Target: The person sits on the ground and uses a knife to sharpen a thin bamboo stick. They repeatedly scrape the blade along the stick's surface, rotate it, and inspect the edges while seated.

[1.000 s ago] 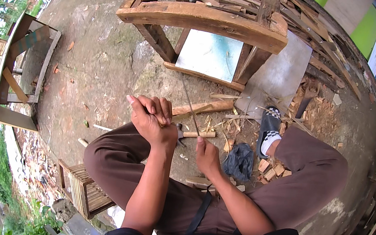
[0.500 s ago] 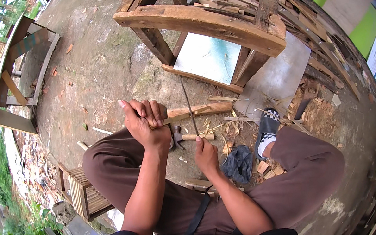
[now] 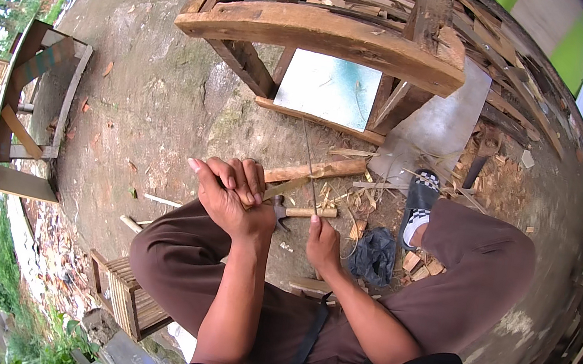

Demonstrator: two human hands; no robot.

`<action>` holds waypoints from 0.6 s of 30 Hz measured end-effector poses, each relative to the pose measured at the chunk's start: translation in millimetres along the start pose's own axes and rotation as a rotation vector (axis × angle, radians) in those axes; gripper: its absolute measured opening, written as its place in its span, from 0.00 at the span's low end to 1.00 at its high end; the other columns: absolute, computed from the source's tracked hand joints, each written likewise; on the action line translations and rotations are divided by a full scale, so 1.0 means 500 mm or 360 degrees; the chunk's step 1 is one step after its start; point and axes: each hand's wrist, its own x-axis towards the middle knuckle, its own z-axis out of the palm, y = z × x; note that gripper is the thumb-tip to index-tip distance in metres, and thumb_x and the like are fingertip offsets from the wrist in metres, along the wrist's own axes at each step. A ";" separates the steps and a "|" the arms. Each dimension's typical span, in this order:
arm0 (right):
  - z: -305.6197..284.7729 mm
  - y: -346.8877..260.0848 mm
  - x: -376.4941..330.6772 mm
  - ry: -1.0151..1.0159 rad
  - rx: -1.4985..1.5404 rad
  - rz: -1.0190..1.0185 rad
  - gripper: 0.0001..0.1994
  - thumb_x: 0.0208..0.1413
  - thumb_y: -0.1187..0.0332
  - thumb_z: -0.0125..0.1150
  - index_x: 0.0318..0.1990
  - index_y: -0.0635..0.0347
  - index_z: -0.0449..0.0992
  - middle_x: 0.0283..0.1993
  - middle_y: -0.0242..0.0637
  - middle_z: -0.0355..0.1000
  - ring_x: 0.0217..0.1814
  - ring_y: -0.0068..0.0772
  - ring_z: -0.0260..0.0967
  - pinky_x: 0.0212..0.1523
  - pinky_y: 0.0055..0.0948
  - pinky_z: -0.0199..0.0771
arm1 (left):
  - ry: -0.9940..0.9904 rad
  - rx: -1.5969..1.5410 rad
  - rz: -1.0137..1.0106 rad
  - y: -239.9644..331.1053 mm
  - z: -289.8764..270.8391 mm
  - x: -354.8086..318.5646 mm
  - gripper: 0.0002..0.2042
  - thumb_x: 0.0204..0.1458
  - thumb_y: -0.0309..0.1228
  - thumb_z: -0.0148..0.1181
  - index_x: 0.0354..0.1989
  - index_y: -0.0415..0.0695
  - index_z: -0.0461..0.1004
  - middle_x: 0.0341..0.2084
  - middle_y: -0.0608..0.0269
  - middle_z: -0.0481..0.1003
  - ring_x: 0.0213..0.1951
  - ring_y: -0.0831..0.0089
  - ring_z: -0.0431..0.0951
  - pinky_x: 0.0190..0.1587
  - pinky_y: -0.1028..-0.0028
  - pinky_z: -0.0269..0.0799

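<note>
My left hand [image 3: 232,192] is raised over my left knee, fingers curled round a pale wooden strip [image 3: 292,185] that sticks out to the right. My right hand [image 3: 324,246] is closed, thumb on top, on the near end of a long thin dark strip [image 3: 309,148]. That strip points away from me and crosses the pale one; seen nearly edge-on, it may be a blade, but I cannot tell. Beyond my hands a rounded length of wood [image 3: 339,167] lies on the ground. A claw hammer [image 3: 312,213] with a wooden handle lies just beyond my right hand.
A heavy wooden frame [image 3: 321,32] stands ahead, a pale sheet [image 3: 328,89] within it. Near my right shoe [image 3: 422,192] are a black plastic bag [image 3: 373,254] and wood shavings. Scrap timber [image 3: 517,87] is piled at the far right; a cabinet-like piece [image 3: 33,117] lies left.
Both hands have shifted slightly right in the picture, as has the whole scene. The dark strip has swung to a steeper angle, its far end farther right.
</note>
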 end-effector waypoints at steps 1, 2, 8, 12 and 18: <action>-0.015 -0.053 0.001 -0.0071 0.0088 -0.0134 0.23 0.70 0.54 0.43 0.37 0.69 0.73 0.28 0.63 0.72 0.36 0.72 0.71 0.35 0.59 0.67 | 0.0010 -0.0020 -0.0005 0.000 -0.004 0.004 0.26 0.71 0.49 0.35 0.18 0.50 0.57 0.06 0.70 0.53 0.08 0.78 0.50 0.14 0.77 0.47; -0.027 -0.085 -0.004 -0.0132 0.0181 -0.0255 0.23 0.70 0.54 0.43 0.37 0.69 0.73 0.27 0.63 0.72 0.35 0.72 0.71 0.34 0.59 0.67 | 0.0015 -0.0040 -0.0024 -0.002 -0.007 0.005 0.27 0.71 0.49 0.35 0.18 0.50 0.57 0.06 0.70 0.53 0.08 0.78 0.50 0.14 0.77 0.47; -0.008 -0.012 0.019 0.0003 -0.0033 -0.0024 0.23 0.71 0.54 0.42 0.35 0.68 0.72 0.25 0.62 0.70 0.33 0.71 0.70 0.32 0.56 0.65 | 0.0127 -0.0033 -0.0021 0.008 -0.006 0.017 0.26 0.71 0.49 0.35 0.19 0.50 0.57 0.06 0.70 0.54 0.08 0.78 0.50 0.14 0.77 0.46; -0.002 0.015 0.018 0.0036 0.0095 -0.0044 0.23 0.71 0.54 0.43 0.34 0.68 0.71 0.25 0.61 0.70 0.32 0.70 0.70 0.32 0.54 0.65 | 0.0057 -0.0056 -0.0024 0.007 -0.012 0.024 0.26 0.72 0.48 0.34 0.19 0.50 0.57 0.06 0.70 0.54 0.08 0.78 0.50 0.14 0.78 0.46; -0.048 -0.119 -0.013 -0.0180 0.0172 -0.0466 0.20 0.70 0.57 0.46 0.33 0.66 0.69 0.21 0.58 0.67 0.29 0.69 0.69 0.27 0.52 0.64 | 0.0013 -0.0084 -0.0045 0.007 -0.027 0.018 0.26 0.72 0.49 0.34 0.19 0.50 0.57 0.06 0.71 0.53 0.08 0.79 0.50 0.14 0.78 0.45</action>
